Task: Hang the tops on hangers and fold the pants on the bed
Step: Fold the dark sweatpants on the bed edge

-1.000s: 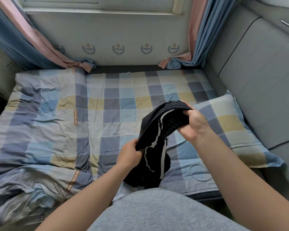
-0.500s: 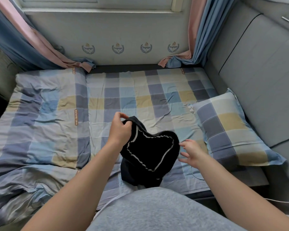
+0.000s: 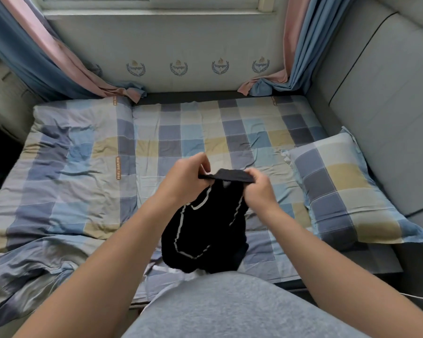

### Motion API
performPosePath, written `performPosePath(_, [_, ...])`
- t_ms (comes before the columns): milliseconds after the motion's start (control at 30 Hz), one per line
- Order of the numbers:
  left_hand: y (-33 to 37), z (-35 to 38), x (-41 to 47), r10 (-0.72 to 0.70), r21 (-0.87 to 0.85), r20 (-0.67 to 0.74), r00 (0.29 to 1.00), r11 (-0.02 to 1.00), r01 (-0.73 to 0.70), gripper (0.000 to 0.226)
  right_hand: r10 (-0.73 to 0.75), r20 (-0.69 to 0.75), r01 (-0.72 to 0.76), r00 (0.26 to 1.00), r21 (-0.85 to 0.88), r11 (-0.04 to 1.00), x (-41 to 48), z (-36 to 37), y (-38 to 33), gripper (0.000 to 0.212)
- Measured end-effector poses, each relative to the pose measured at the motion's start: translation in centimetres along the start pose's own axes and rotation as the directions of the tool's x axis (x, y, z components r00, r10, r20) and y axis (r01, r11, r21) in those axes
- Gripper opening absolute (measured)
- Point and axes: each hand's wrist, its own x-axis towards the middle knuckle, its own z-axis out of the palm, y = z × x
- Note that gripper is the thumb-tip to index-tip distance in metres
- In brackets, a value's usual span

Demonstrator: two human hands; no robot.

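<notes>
A black garment with white piping [image 3: 205,225] hangs in front of me above the near edge of the bed [image 3: 181,132]. My left hand [image 3: 183,179] pinches the left end of its ribbed top band. My right hand [image 3: 259,189] grips the right end of the same band. The band is stretched flat between both hands, and the rest of the cloth droops down toward my grey top. No hanger shows anywhere in the frame.
A checked pillow [image 3: 340,191] lies at the bed's right side against a grey padded wall [image 3: 376,93]. A rumpled checked duvet [image 3: 59,179] covers the left half. Curtains [image 3: 300,45] hang at both window corners. A thin white cable [image 3: 418,297] runs off the bed's near right.
My left hand took the garment alone, then my right hand came back onto it. Both hands now hold its band up, and the cloth hangs unrolled below.
</notes>
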Motion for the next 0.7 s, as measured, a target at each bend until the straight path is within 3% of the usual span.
performPosePath(133, [-4.1, 2.9, -0.4, -0.135, 0.208, -0.144, 0.98, 0.965, 0.163, 0.023, -0.064, 0.069, 0.065, 0.996, -0.014, 0.998, 1.2, -2.5, -1.8, 0.031])
performPosePath(267, [-7.4, 3.6, -0.9, -0.315, 0.307, -0.191, 0.93, 0.881, 0.361, 0.032, -0.065, -0.025, 0.055, 0.998, -0.293, 0.955, 2.5, -4.0, -0.2, 0.036])
performPosePath(367, [-10.0, 2.8, -1.2, -0.432, 0.292, -0.186, 0.882, 0.833, 0.47, 0.03, -0.046, -0.094, -0.012, 0.995, -0.541, 0.841, 3.2, -6.4, 2.5, 0.039])
performPosePath(500, [-12.3, 1.8, -1.6, -0.559, 0.162, -0.168, 0.812, 0.797, 0.582, 0.029, -0.024, -0.172, -0.128, 0.985, -0.811, 0.571, 3.1, -8.9, 5.9, 0.034])
performPosePath(533, [-12.6, 1.7, -1.7, -0.588, 0.089, -0.154, 0.794, 0.792, 0.604, 0.03, -0.005, -0.212, -0.169, 0.977, -0.793, 0.585, 3.2, -9.3, 6.4, 0.033])
performPosePath(600, [-12.8, 1.9, -1.6, -0.677, -0.178, -0.095, 0.73, 0.733, 0.656, 0.032, 0.11, -0.315, -0.285, 0.943, -0.59, 0.756, 3.3, -9.4, 6.6, 0.033])
performPosePath(667, [-12.5, 2.1, -1.7, -0.774, -0.438, 0.017, 0.633, 0.563, 0.701, 0.031, 0.356, -0.319, -0.422, 0.879, -0.169, 0.891, 3.4, -8.6, 5.9, 0.034])
performPosePath(700, [-12.3, 2.2, -1.8, -0.804, -0.52, 0.066, 0.591, 0.478, 0.708, 0.029, 0.487, -0.249, -0.491, 0.837, 0.053, 0.87, 3.4, -8.2, 5.6, 0.036])
